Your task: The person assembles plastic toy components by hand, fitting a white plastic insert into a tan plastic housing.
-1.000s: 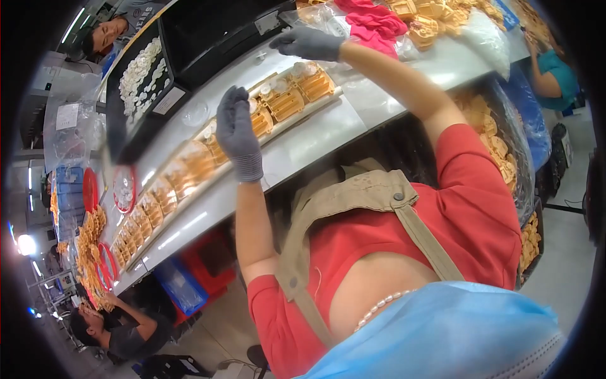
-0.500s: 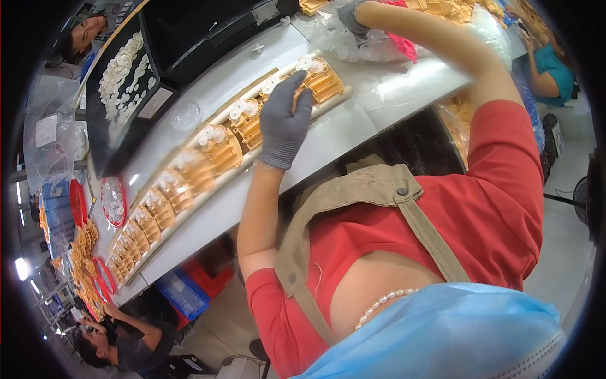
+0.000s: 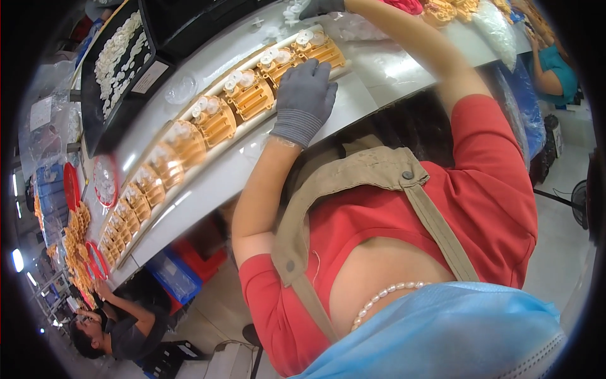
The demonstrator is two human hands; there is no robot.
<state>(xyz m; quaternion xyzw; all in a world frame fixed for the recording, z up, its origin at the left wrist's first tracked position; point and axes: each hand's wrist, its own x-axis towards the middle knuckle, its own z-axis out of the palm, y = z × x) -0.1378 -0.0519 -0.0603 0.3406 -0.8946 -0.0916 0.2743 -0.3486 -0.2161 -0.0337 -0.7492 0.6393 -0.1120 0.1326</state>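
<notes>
Our grey-gloved left hand [image 3: 306,96], fingers slightly parted, is at tan ribbed plastic housings [image 3: 251,100] running toward eight o'clock; a stray brush could dislodge their round white plastic wheels [image 3: 236,78]. At twelve, our grey-gloved right hand [image 3: 324,7] is beside translucent plastic pieces [image 3: 293,12], grip unclear. Clear plastic bags [image 3: 361,27] crowd its four o'clock; a black plastic bin [image 3: 196,20] blocks ten.
</notes>
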